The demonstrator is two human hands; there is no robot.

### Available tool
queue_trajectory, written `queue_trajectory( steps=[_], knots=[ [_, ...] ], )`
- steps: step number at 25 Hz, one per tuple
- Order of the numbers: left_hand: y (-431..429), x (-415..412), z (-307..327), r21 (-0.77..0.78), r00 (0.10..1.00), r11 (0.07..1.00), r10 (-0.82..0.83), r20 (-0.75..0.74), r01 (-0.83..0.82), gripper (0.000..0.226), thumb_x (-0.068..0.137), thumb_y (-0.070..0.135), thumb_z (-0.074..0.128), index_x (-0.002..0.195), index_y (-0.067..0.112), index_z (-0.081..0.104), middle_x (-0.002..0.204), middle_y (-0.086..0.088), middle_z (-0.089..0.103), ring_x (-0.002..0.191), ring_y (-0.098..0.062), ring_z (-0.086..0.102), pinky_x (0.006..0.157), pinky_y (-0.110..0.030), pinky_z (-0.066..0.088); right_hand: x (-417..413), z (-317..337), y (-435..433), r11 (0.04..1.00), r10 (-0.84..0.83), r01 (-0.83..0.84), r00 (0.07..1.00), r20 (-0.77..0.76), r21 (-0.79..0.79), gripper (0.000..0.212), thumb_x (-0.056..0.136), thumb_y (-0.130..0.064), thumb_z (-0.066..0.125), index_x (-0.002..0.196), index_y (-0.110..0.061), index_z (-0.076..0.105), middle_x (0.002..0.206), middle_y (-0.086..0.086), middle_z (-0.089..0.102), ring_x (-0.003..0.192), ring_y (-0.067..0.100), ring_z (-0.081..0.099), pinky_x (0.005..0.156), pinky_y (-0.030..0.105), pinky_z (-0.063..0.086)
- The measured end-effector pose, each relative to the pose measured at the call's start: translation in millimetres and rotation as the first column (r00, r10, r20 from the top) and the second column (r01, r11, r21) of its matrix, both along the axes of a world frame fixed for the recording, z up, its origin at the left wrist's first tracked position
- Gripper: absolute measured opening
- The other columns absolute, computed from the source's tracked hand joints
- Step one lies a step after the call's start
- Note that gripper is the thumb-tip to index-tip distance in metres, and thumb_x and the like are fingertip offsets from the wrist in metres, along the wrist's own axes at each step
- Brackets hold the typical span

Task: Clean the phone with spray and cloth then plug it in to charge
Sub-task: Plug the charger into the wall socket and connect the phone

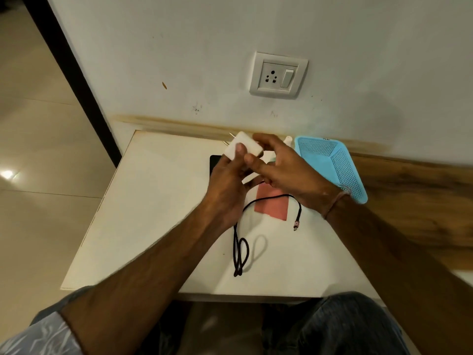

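My left hand point(227, 180) grips a white charger adapter point(243, 147), its metal prongs pointing up and left. My right hand point(284, 170) meets it from the right, fingers pinched at the adapter's lower edge where the black cable point(240, 252) comes in. The cable hangs down and loops over the white table point(153, 213); its free plug end point(296, 224) lies by a pink cloth point(272, 206). A dark phone point(214, 162) lies flat behind my left hand, mostly hidden. The top of a white spray bottle point(288, 140) peeks out behind my right hand.
A wall socket with a switch point(278, 75) sits on the white wall above the table. A light blue perforated basket point(330, 165) stands at the table's back right. A wooden surface point(414, 201) adjoins on the right. My knees are under the front edge.
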State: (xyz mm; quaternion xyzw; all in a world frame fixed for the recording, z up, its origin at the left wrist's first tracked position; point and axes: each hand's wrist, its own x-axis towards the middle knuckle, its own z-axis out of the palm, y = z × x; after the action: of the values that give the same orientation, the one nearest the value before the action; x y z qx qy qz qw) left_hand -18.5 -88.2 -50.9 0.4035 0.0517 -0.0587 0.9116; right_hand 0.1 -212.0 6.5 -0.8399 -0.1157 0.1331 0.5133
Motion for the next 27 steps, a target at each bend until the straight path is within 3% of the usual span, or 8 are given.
queue_trajectory(
  steps=[2, 6, 11, 16, 19, 22, 24, 27],
  knots=[
    [11, 5, 8, -0.141, 1.0, 0.99, 0.019, -0.017, -0.021, 0.053, 0.105, 0.042, 0.043, 0.132, -0.002, 0.052, 0.112, -0.018, 0.07, 0.103, -0.031, 0.069, 0.081, -0.04, 0.059, 1, 4, -5, 0.999, -0.004, 0.008, 0.996, 0.086, -0.052, 0.06, 0.085, -0.024, 0.075, 0.138, -0.025, 0.046, 0.117, -0.009, 0.062, 0.081, 0.01, 0.062, 0.074, 0.028, 0.053],
    [27, 13, 31, -0.287, 0.998, 0.956, 0.05, -0.029, -0.056, 0.05, 0.103, 0.049, 0.041, 0.109, 0.003, 0.057, 0.084, -0.009, 0.061, 0.079, -0.026, 0.067, 0.074, -0.049, 0.06, 5, 16, -8, 0.995, -0.05, 0.067, 0.979, 0.197, -0.079, 0.038, 0.083, -0.016, 0.077, 0.117, -0.023, 0.063, 0.106, -0.002, 0.067, 0.098, 0.02, 0.067, 0.096, 0.045, 0.052],
    [53, 16, 61, -0.017, 0.985, 0.985, 0.171, 0.039, -0.17, 0.047, 0.104, 0.048, 0.044, 0.128, 0.008, 0.044, 0.076, -0.006, 0.05, 0.057, -0.017, 0.049, 0.074, -0.053, 0.059, 11, 37, -4, 0.998, 0.058, -0.052, 0.988, 0.145, -0.039, 0.035, 0.078, -0.008, 0.08, 0.108, -0.023, 0.07, 0.101, -0.001, 0.07, 0.078, 0.005, 0.064, 0.065, 0.02, 0.049],
    [101, 19, 83, 0.273, 0.964, 0.926, 0.233, 0.131, -0.261, 0.036, 0.104, 0.049, 0.044, 0.116, 0.016, 0.045, 0.075, -0.005, 0.05, 0.051, -0.015, 0.04, 0.048, -0.031, 0.045, 11, 34, -35, 0.998, 0.064, -0.064, 0.998, 0.023, -0.006, 0.009, 0.082, -0.008, 0.076, 0.091, -0.01, 0.075, 0.092, 0.013, 0.072, 0.074, 0.015, 0.058, 0.06, 0.028, 0.046],
    [105, 11, 85, 0.453, 0.995, 0.891, -0.028, 0.098, -0.02, 0.042, 0.104, 0.051, 0.043, 0.126, 0.015, 0.045, 0.092, -0.013, 0.07, 0.048, -0.016, 0.036, 0.045, -0.029, 0.043, 13, 34, -41, 0.998, 0.041, -0.042, 0.999, 0.032, 0.054, 0.008, 0.083, -0.007, 0.075, 0.087, -0.013, 0.075, 0.085, 0.005, 0.072, 0.07, 0.01, 0.059, 0.059, 0.026, 0.048],
    [91, 1, 91, 0.434, 0.909, 0.81, -0.413, -0.059, 0.395, 0.05, 0.102, 0.055, 0.041, 0.133, 0.015, 0.047, 0.12, -0.023, 0.07, 0.042, -0.011, 0.032, 0.043, -0.025, 0.04, 22, 43, -20, 0.988, -0.028, 0.009, 0.993, 0.118, 0.157, 0.01, 0.081, -0.009, 0.077, 0.087, -0.017, 0.074, 0.087, 0.008, 0.071, 0.065, 0.01, 0.057, 0.052, 0.024, 0.047],
    [83, -1, 96, 0.326, 0.852, 0.792, -0.513, -0.102, 0.516, 0.052, 0.101, 0.056, 0.043, 0.127, 0.012, 0.051, 0.109, -0.019, 0.072, 0.04, -0.008, 0.033, 0.039, -0.021, 0.039, 25, 47, -8, 0.992, -0.053, 0.03, 0.98, 0.189, 0.121, 0.014, 0.08, -0.016, 0.079, 0.089, -0.022, 0.071, 0.085, 0.004, 0.07, 0.063, 0.009, 0.058, 0.049, 0.022, 0.047],
    [86, 3, 106, 0.199, 0.875, 0.854, -0.482, -0.05, 0.481, 0.048, 0.101, 0.055, 0.043, 0.112, 0.009, 0.05, 0.083, -0.007, 0.063, 0.039, -0.005, 0.035, 0.035, -0.018, 0.036, 31, 41, -18, 0.992, -0.075, 0.056, 0.983, 0.17, 0.114, 0.011, 0.083, -0.018, 0.077, 0.092, -0.017, 0.071, 0.077, 0.004, 0.066, 0.056, 0.01, 0.054, 0.049, 0.023, 0.046]
  ],
)
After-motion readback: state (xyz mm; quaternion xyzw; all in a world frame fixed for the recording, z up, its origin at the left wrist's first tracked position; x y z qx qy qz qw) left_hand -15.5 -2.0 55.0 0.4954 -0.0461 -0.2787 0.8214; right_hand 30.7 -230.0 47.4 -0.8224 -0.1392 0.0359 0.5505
